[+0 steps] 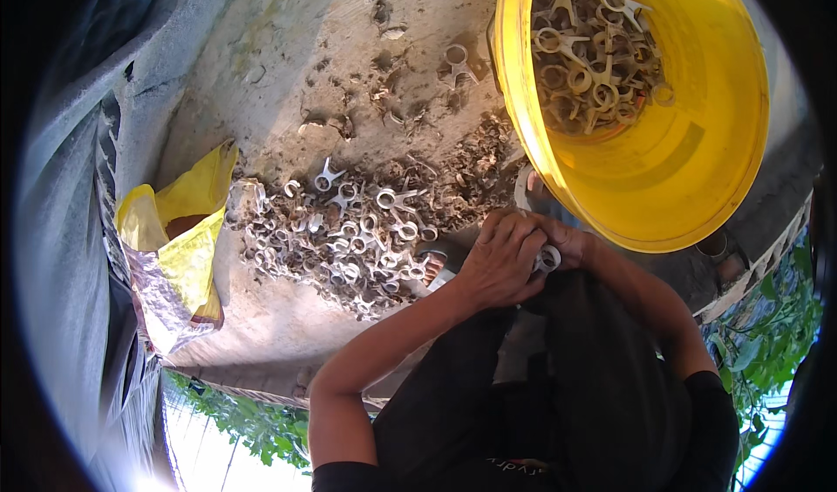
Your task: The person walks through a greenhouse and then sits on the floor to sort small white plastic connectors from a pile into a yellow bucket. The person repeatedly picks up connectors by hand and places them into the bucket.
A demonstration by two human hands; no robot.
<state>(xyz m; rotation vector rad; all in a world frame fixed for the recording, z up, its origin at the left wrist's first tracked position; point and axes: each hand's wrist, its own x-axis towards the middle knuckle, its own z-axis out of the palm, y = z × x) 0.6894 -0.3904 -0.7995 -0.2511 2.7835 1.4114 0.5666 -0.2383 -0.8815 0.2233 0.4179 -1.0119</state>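
My left hand (498,257) and my right hand (567,238) meet above my lap, fingers bent around a pale plastic ring clip (548,258). Its ring shows between the hands; the fingers hide the rest. To the left, a pile of white plastic ring clips (356,237) with forked tabs lies on the ground, mixed with dry brown plant debris. Beyond my right hand, a yellow plastic bucket (713,132) leans with its mouth towards me. Several similar clips (588,60) lie inside it.
A crumpled yellow and silver sack (189,250) stands left of the pile. One loose clip (459,64) lies on the concrete floor (294,54) beside the bucket. My sandalled foot (437,266) is at the pile's edge. Grey sheeting (72,230) hangs at the left; green leaves (752,335) grow at the right.
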